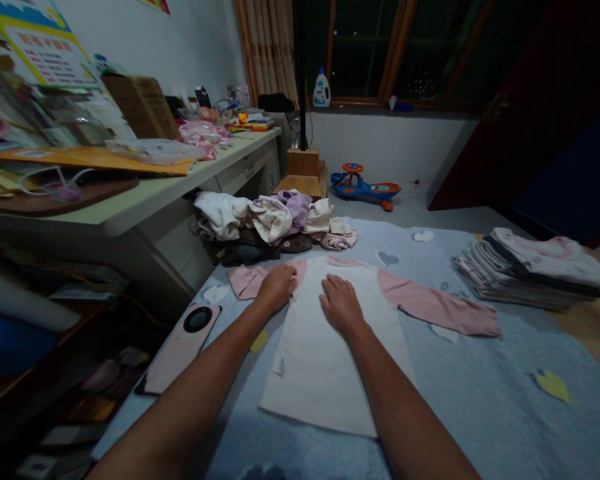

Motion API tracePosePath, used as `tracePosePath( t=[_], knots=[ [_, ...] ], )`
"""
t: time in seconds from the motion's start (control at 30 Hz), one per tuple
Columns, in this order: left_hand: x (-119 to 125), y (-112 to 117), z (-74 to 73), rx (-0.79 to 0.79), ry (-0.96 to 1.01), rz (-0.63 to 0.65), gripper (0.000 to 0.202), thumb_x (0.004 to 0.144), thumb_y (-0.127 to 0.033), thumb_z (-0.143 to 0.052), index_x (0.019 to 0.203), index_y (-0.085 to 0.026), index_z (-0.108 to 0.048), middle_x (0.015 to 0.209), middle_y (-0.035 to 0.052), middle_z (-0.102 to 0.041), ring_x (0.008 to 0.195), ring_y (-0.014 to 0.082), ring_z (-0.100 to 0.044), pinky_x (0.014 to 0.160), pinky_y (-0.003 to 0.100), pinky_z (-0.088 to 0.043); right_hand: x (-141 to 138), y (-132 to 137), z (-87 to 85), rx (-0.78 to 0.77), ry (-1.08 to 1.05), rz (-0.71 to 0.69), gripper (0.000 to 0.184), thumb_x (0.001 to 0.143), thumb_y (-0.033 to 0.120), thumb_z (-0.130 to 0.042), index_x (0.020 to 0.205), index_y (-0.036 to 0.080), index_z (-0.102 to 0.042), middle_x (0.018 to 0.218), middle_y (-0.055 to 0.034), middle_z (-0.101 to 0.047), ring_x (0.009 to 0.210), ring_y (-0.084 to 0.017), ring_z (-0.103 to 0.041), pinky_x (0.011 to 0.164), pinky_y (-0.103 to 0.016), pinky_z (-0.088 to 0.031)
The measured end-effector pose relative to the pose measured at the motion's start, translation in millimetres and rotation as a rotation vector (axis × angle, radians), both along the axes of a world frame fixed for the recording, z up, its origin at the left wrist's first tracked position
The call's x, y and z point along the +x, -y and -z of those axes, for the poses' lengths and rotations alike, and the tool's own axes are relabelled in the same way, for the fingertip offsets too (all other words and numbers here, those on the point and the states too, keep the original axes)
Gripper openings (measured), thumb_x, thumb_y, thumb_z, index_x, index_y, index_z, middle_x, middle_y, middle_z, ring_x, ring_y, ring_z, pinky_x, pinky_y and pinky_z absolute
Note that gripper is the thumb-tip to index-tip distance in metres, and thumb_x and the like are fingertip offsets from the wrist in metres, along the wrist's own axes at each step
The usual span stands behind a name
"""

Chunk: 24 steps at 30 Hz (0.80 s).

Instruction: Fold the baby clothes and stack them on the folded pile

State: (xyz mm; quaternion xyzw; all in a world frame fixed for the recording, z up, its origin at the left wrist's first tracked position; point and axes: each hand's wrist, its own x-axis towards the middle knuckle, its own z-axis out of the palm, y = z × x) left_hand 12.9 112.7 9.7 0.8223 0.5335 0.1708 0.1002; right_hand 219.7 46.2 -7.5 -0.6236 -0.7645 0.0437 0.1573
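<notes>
A white shirt with pink sleeves (pixel 325 353) lies flat on the blue blanket (pixel 480 400), neck away from me. My left hand (pixel 277 285) rests on its left shoulder where the pink sleeve starts, fingers curled down against the cloth. Flat on the chest near the collar lies my right hand (pixel 341 301), fingers stretched forward. The right sleeve (pixel 437 308) is spread out to the right. The left sleeve (pixel 245 280) is bunched short beside my left hand.
A heap of unfolded clothes (pixel 275 223) lies at the blanket's far end. A stack of folded clothes (pixel 530 270) sits at the right. A pink phone (pixel 183 347) lies at the left edge. A cluttered desk (pixel 145 193) runs along the left. A toy car (pixel 363 187) stands on the floor.
</notes>
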Motion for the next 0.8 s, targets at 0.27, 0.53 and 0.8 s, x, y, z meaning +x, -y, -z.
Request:
tracePosePath(
  t=[0.27,0.53,0.8],
  knots=[
    [-25.3,18.1,11.5,-0.12,0.166,0.238,0.029,0.08,-0.009,-0.047,0.103,-0.018,-0.062,0.107,0.0073,-0.066,0.1,0.0192,-0.059,0.092,0.032,-0.047,0.3,-0.7,-0.9,-0.017,-0.004,0.008,0.042,0.094,0.029,-0.049,0.134,0.018,-0.053,0.15,-0.0117,-0.046,0.139,-0.025,-0.037,0.117,-0.044,-0.021],
    [-11.6,32.2,12.9,0.078,0.051,0.036,0.02,0.086,-0.013,-0.051,0.096,-0.019,-0.067,0.107,0.0074,-0.066,0.105,0.0231,-0.057,0.088,0.033,-0.046,0.8,-1.0,0.9,-0.021,-0.002,0.004,0.043,0.095,0.03,-0.048,0.135,0.017,-0.052,0.15,-0.0134,-0.045,0.14,-0.025,-0.036,0.117,-0.044,-0.02],
    [-9.2,37.6,14.4,0.134,-0.066,-0.12,0.022,0.092,-0.014,-0.048,0.1,-0.022,-0.068,0.1,0.0028,-0.071,0.089,0.0183,-0.066,0.071,0.027,-0.043,1.9,-2.5,2.0,-0.034,-0.004,0.003,0.043,0.095,0.031,-0.048,0.136,0.017,-0.052,0.151,-0.0124,-0.044,0.139,-0.025,-0.036,0.117,-0.044,-0.02]
  ],
)
